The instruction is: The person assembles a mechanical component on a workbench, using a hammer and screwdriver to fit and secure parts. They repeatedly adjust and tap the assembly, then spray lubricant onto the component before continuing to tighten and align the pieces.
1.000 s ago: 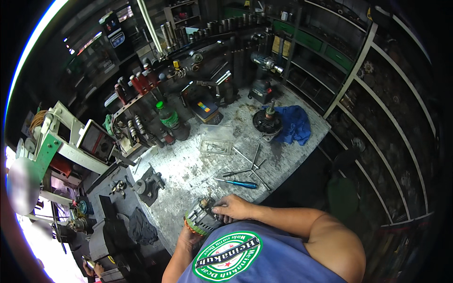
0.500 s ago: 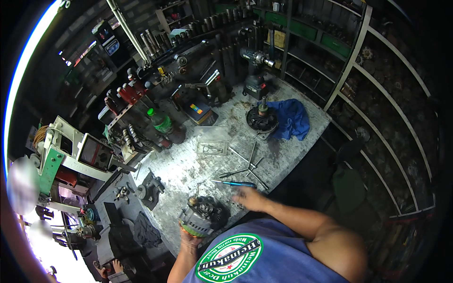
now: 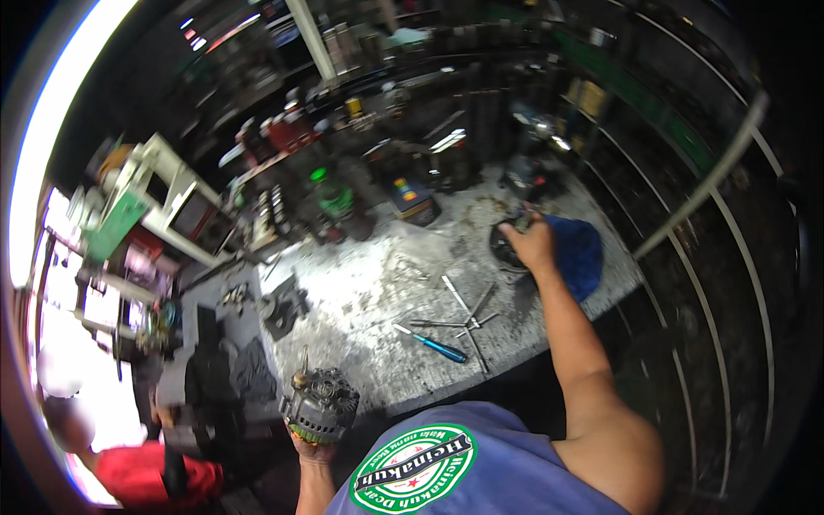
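My left hand (image 3: 311, 448) holds an alternator (image 3: 321, 403) from below, just off the near edge of the workbench; most of its fingers are hidden under the housing. Stretched out to the far right, my right hand (image 3: 534, 244) is closed around the top of an alternator rotor that stands in a round dark housing (image 3: 505, 249). The hand covers much of the rotor. Beside that housing lies a crumpled blue cloth (image 3: 577, 257). A screwdriver with a blue handle (image 3: 443, 349) rests on the bench between my hands, next to metal T-handle or Y-shaped wrenches (image 3: 469, 324).
The worn workbench (image 3: 360, 335) carries a dark metal tool (image 3: 284, 306) at its left, plus a green-capped bottle (image 3: 333, 204), a dark box (image 3: 414, 206) and a cordless drill (image 3: 528, 172) behind. Shelving stands right. A person in red (image 3: 154, 472) is at the lower left.
My right hand has moved from beside the screwdriver to the far-right rotor. The screwdriver has turned on the bench. My left hand has drawn the alternator off the bench edge. The view has swung.
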`<move>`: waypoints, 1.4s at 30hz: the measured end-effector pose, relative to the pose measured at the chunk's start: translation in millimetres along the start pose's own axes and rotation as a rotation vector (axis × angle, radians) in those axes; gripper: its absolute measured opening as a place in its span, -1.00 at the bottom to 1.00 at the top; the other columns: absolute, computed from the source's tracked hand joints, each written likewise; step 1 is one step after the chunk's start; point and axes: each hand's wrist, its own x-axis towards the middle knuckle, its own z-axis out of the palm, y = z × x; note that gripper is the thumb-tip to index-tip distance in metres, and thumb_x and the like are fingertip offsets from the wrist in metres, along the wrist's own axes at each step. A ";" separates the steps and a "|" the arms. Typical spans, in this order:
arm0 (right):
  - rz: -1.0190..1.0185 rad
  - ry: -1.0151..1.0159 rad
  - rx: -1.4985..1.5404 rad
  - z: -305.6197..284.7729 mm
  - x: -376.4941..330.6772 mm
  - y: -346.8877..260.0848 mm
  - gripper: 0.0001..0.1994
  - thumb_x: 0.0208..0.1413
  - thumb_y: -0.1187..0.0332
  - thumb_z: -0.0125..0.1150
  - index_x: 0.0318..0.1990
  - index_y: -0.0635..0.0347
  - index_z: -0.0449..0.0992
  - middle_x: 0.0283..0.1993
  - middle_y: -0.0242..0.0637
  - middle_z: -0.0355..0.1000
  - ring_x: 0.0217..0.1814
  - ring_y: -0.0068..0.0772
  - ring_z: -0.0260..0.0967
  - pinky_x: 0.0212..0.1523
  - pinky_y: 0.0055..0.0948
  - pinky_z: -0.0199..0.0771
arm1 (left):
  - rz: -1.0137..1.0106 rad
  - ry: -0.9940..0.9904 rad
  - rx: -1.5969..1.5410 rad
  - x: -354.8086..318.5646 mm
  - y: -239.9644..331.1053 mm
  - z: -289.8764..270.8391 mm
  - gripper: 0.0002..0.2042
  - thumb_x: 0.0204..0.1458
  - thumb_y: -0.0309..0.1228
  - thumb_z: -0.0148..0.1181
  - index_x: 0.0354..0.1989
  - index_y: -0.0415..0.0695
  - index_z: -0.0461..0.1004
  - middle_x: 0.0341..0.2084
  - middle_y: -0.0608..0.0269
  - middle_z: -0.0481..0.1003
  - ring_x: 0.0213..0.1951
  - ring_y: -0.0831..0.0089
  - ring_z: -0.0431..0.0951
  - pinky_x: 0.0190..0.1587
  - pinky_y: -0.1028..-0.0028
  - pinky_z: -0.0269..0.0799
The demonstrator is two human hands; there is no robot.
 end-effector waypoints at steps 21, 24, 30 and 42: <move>-0.201 -0.332 0.273 12.8 -133.2 -174.8 -0.77 0.13 0.43 0.51 -0.12 0.31 0.62 0.02 -0.08 0.70 -0.04 -0.25 0.65 0.06 -0.25 0.62 | 0.166 0.082 -0.237 -76.2 28.7 -67.2 -0.17 0.24 0.23 0.24 0.57 0.00 0.32 0.47 0.04 0.43 0.44 -0.08 0.44 0.51 -0.20 0.33; -0.094 -0.427 0.441 72.4 -178.0 -209.1 -0.77 0.10 0.44 0.54 -0.16 0.33 0.62 0.00 -0.08 0.71 -0.05 -0.29 0.66 0.05 -0.29 0.63 | 0.114 0.022 -0.213 -53.3 44.4 -70.3 -0.19 0.28 0.24 0.16 0.58 -0.02 0.32 0.47 0.00 0.42 0.45 -0.10 0.43 0.52 -0.21 0.30; -0.205 -0.557 0.373 141.6 -223.5 -246.6 -0.77 0.02 0.48 0.58 -0.24 0.30 0.60 0.00 -0.01 0.72 -0.01 -0.14 0.71 0.04 -0.25 0.68 | 0.028 -0.103 -0.278 -38.6 77.9 -78.4 -0.20 0.29 0.25 0.15 0.57 -0.02 0.32 0.47 0.01 0.42 0.45 -0.08 0.44 0.53 -0.19 0.30; -0.440 -0.594 0.191 158.5 -234.1 -269.3 -0.59 -0.06 0.37 0.69 -0.10 0.24 0.58 0.09 -0.02 0.66 0.17 0.06 0.63 0.19 -0.12 0.64 | -0.179 -0.063 -0.142 -35.8 116.5 -104.3 -0.04 0.13 0.34 0.31 0.59 -0.01 0.29 0.46 0.02 0.43 0.43 -0.06 0.47 0.50 -0.18 0.36</move>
